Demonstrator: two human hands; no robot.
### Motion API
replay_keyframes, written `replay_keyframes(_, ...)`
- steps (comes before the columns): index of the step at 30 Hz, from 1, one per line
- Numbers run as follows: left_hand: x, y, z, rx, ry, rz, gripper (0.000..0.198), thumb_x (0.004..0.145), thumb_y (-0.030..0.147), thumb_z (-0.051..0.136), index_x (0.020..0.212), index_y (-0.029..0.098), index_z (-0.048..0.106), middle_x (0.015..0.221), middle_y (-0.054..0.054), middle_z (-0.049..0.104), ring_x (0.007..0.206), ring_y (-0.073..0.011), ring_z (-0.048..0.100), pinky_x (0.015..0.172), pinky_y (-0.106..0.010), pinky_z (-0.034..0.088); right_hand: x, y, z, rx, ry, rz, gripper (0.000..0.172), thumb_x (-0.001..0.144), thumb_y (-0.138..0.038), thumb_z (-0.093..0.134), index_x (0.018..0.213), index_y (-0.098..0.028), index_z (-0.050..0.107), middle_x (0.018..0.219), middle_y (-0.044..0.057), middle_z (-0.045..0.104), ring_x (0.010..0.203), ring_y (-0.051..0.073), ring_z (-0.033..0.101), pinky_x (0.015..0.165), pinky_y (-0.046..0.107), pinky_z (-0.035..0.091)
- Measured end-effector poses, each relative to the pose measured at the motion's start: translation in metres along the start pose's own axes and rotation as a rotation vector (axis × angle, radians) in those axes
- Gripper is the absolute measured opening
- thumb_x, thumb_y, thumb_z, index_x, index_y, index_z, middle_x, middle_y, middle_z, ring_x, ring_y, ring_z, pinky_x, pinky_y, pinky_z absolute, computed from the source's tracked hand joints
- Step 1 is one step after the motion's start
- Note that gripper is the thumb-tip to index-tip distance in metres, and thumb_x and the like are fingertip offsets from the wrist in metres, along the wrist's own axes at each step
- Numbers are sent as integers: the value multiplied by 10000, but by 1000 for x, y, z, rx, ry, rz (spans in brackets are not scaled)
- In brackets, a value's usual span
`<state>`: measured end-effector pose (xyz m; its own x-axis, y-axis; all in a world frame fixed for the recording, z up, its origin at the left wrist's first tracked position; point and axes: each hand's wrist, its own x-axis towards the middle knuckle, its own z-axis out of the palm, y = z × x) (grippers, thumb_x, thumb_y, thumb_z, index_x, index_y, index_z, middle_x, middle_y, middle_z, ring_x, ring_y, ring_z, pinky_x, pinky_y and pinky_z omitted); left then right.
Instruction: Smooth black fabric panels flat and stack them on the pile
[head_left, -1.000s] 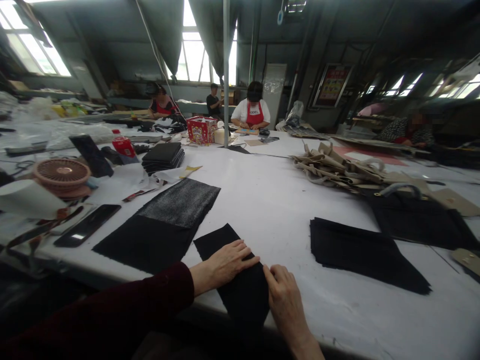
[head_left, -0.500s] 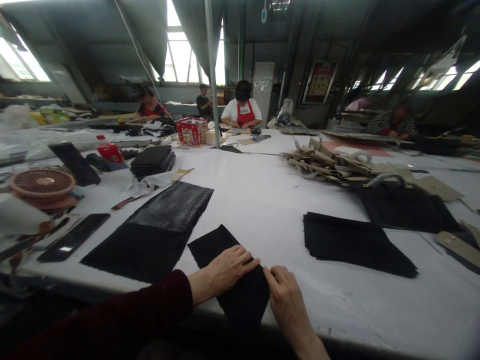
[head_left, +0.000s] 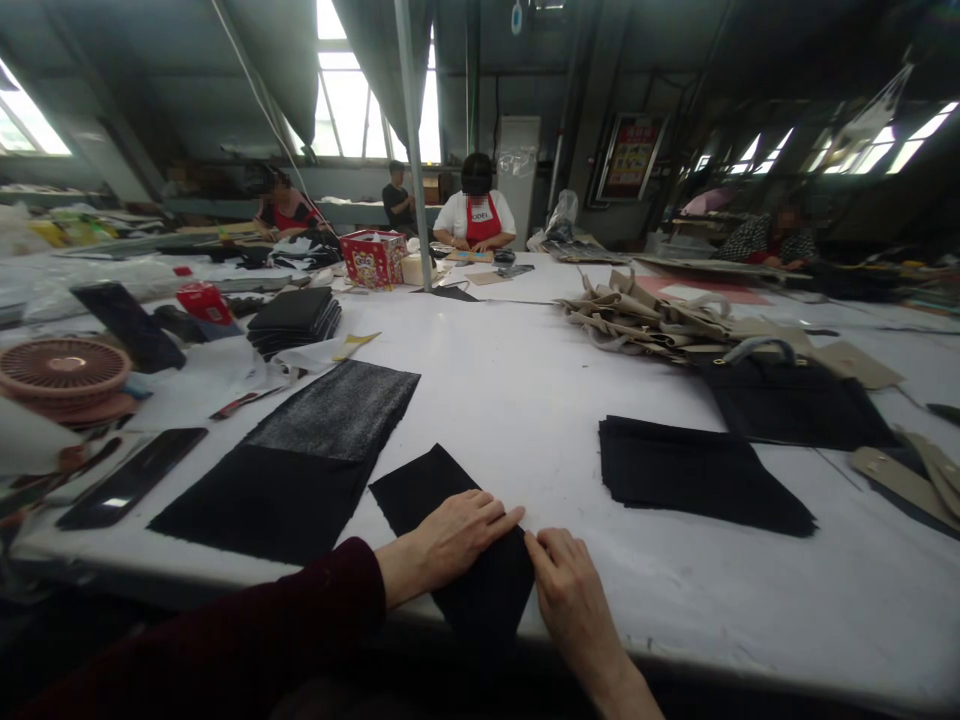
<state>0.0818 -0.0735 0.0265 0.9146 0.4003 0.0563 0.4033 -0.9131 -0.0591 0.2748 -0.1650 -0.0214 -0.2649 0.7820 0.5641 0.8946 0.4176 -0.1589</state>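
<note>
A small black fabric piece (head_left: pixel 420 490) lies at the near edge of the white table (head_left: pixel 540 400), hanging partly over it. My left hand (head_left: pixel 454 535) rests flat on this piece, fingers stretched out and together. My right hand (head_left: pixel 570 590) is beside it at the piece's right edge, fingers curled down against the cloth; what they pinch, if anything, is hidden. A larger black fabric panel (head_left: pixel 300 460) lies to the left, and a stack of black pieces (head_left: pixel 690 475) lies to the right.
A phone (head_left: pixel 131 478) and a pink fan (head_left: pixel 64 368) sit at the left. Beige straps (head_left: pixel 660 318) and a black bag (head_left: pixel 795 400) lie at the right. More black pieces (head_left: pixel 294 315) and a red box (head_left: pixel 373 258) stand farther back. Other people work at the far end.
The view has shifted slightly to the right and down. Both hands stay on the small black piece with almost no movement.
</note>
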Motion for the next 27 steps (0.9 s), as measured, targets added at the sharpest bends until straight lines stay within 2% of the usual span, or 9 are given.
replay_keyframes(4,-1,1,0,16,6,25,476,944,135,496,1402,223,401,1049,-48,573,945,-218,547,880,-345,451,0,0,1,0,-9,7,307,916,-4,391,1082,-99,631,878,83,550,818,209,496,742,349,435)
replay_keyframes(21,-3,5,1,68,20,39,528,921,156,528,1421,245,382,1068,-62,547,966,-224,517,901,-350,421,-8,3,0,19,-44,38,301,933,-30,377,1099,-126,610,896,82,553,841,212,510,755,363,436)
replay_keyframes(27,-3,4,2,62,23,34,549,908,150,544,1426,232,380,1056,-64,541,962,-230,514,910,-350,414,-11,8,0,97,-5,115,330,929,-42,408,1203,-145,560,931,77,575,865,214,534,768,363,439)
